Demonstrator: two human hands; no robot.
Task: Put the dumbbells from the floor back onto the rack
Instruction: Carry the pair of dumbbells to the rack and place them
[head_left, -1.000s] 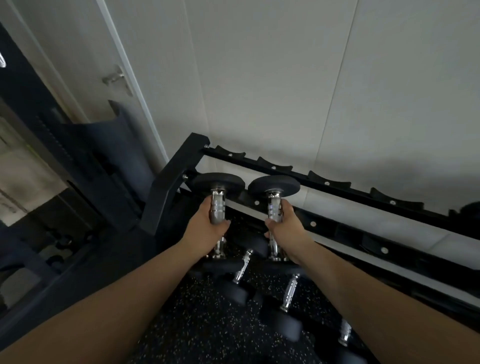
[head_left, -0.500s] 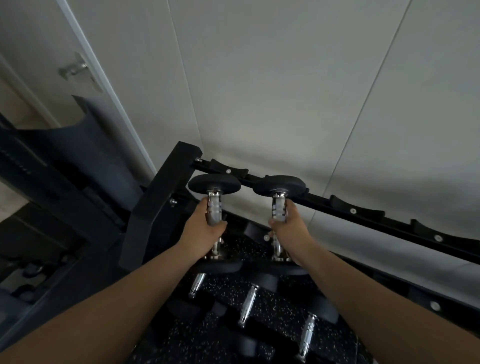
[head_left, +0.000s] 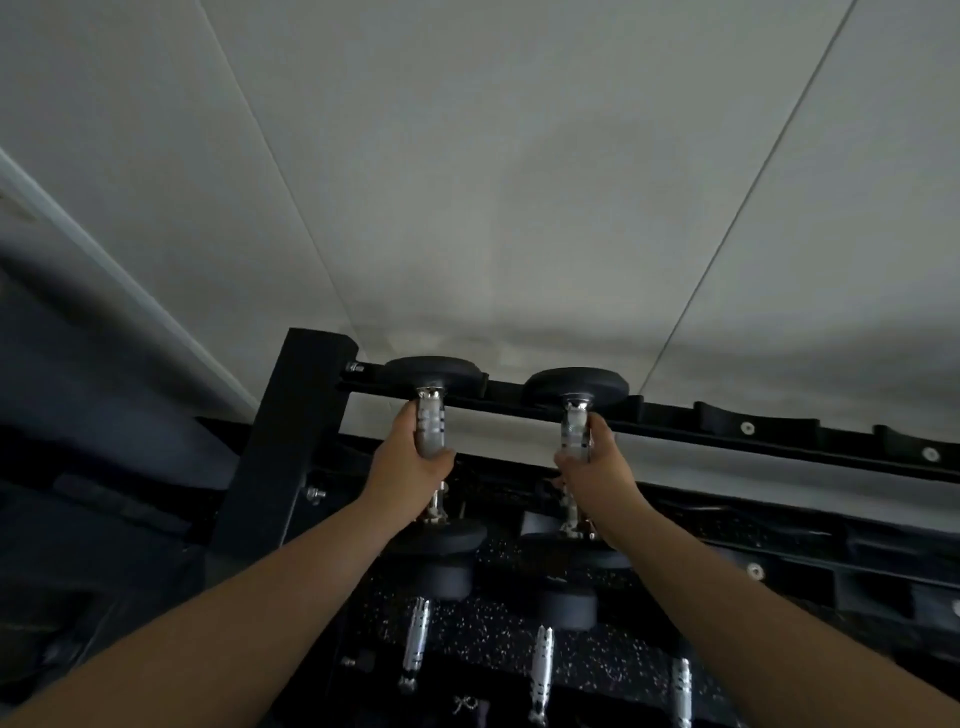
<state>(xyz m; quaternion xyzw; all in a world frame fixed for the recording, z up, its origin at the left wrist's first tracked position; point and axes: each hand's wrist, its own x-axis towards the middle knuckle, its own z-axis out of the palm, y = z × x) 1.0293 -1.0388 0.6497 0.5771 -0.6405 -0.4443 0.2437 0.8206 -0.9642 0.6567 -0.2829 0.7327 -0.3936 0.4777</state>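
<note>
I hold two small dumbbells with black round heads and chrome handles, one in each hand. My left hand (head_left: 410, 470) grips the left dumbbell (head_left: 432, 371) by its handle. My right hand (head_left: 597, 475) grips the right dumbbell (head_left: 575, 387) the same way. Their far heads sit at the top rear rail of the black rack (head_left: 748, 423), near its left end. Whether the heads rest in the rail's cradles I cannot tell. The near heads are half hidden under my wrists.
Several more chrome-handled dumbbells (head_left: 418, 636) lie on a lower tier below my hands. The rack's thick black upright (head_left: 283, 441) stands just left of my left hand. A pale panelled wall (head_left: 519, 208) rises right behind the rack. Empty cradles run along the rail to the right.
Both hands have carried the dumbbells up and away from me, from between the tiers to the top rear rail. The view has tilted up toward the wall.
</note>
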